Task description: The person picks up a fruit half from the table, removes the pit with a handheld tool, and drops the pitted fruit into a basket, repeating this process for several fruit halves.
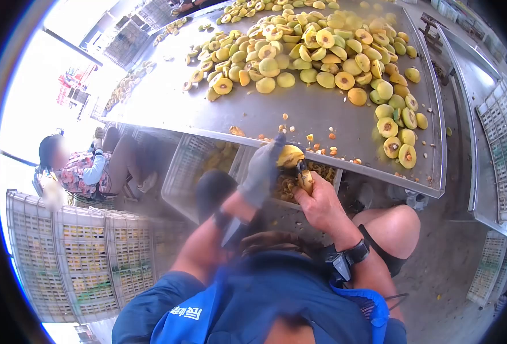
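Observation:
My left hand (pixel 263 169), in a grey glove, is closed round a yellow fruit piece (pixel 289 156) just off the front edge of the metal table (pixel 253 109). My bare right hand (pixel 322 203) grips a small tool with a yellowish handle (pixel 305 180). The tool's dark tip touches or nearly touches the fruit; the exact contact is too small to tell. Below both hands is a crate of peelings or scraps (pixel 322 171). Small pits and bits (pixel 331 136) lie along the table edge nearby.
A big heap of halved yellow-green fruit (pixel 322 46) covers the table's far part, with a row down its right side. A white crate (pixel 179 172) stands below the table. Stacked crates (pixel 81 258) are at left. Another person (pixel 84 169) sits at the left. Another metal table (pixel 477 86) stands right.

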### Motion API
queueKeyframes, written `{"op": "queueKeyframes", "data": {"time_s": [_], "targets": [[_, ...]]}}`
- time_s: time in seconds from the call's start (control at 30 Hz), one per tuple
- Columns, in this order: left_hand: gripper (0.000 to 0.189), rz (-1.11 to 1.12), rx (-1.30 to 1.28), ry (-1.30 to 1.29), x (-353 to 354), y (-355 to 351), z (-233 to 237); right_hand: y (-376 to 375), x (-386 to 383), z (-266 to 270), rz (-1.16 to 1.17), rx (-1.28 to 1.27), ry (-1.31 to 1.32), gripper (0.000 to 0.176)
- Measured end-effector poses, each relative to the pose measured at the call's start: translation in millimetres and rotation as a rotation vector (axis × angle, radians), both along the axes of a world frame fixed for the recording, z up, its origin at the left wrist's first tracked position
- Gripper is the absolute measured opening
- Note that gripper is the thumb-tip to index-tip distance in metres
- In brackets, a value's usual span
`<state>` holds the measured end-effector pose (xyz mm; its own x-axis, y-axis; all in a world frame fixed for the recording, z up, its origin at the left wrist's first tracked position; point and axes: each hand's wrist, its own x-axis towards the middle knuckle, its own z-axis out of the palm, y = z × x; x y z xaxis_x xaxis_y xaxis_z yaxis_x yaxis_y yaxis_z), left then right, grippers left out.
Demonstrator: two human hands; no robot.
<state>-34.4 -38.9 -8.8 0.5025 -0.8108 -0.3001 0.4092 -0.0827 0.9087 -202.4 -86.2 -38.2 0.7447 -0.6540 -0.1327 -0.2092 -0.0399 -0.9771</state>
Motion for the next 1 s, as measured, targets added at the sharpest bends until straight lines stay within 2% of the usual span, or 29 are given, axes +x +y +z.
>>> {"op": "queueKeyframes", "data": {"time_s": [0.1, 0.17, 0.23, 0.3, 0.4, 0.43, 0.6, 0.7, 0.9, 1.0], "targets": [[0.033, -0.049, -0.023, -0.098, 6, 2, -17, -1, 2, 1, -0.009, 0.013, 0.048, 0.026], [0.041, 0.01, -0.07, -0.302, -2, 3, -20, 5, 5, -4, -0.022, 0.026, 0.014, 0.026], [0.044, 0.044, -0.086, -0.332, -5, 3, -22, 7, 6, -10, -0.008, 0.065, -0.022, 0.027], [0.042, 0.052, -0.075, -0.19, -2, 0, -28, 5, 7, -11, 0.031, 0.124, -0.066, 0.026], [0.041, 0.063, 0.025, -0.324, -8, -1, -26, 11, 1, -3, -0.072, -0.103, -0.012, 0.024], [0.04, 0.075, 0.044, -0.339, -13, -2, -21, 12, 3, -4, -0.088, -0.094, -0.014, 0.023], [0.041, 0.135, 0.035, -0.121, -26, -7, -7, 7, 3, 10, -0.105, 0.016, 0.032, 0.021], [0.042, 0.166, 0.036, -0.01, -27, -7, -6, 6, 2, 7, -0.093, -0.019, 0.024, 0.022], [0.04, 0.142, 0.024, -0.118, -23, -2, -15, 6, 2, -12, 0.004, -0.035, -0.055, 0.025], [0.035, 0.088, 0.072, -0.182, -12, 0, -19, 6, 2, -4, 0.08, 0.131, -0.105, 0.019]]}}
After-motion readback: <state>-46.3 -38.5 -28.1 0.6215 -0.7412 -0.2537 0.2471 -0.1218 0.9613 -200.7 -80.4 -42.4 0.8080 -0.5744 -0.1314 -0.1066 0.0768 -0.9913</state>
